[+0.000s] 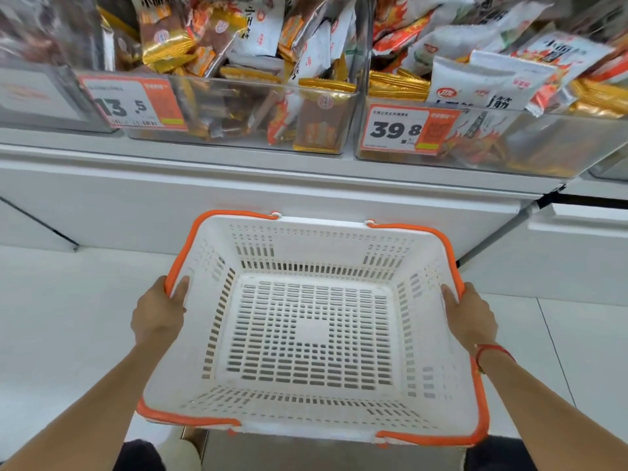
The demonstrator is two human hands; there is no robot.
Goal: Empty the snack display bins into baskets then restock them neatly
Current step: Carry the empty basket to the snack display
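An empty white slotted basket point(390, 263) with orange handles folded along its rim hangs in front of me, below the shelf. My left hand point(158, 312) grips its left rim, thumb inside the wall. My right hand point(470, 316) grips the right rim the same way; a red cord circles that wrist. Above, a clear display bin point(238, 107) marked 13.5 holds several gold, brown and white snack packets. To its right, a second clear bin point(530, 141) marked 39.8 is heaped with white, orange and gold packets.
Both bins stand on a white shelf point(272, 175) whose front panel drops to a pale tiled floor point(68, 317). Another bin point(40, 96) with a blurred label sits at the far left. A dark gap point(591, 200) splits the shelf units on the right.
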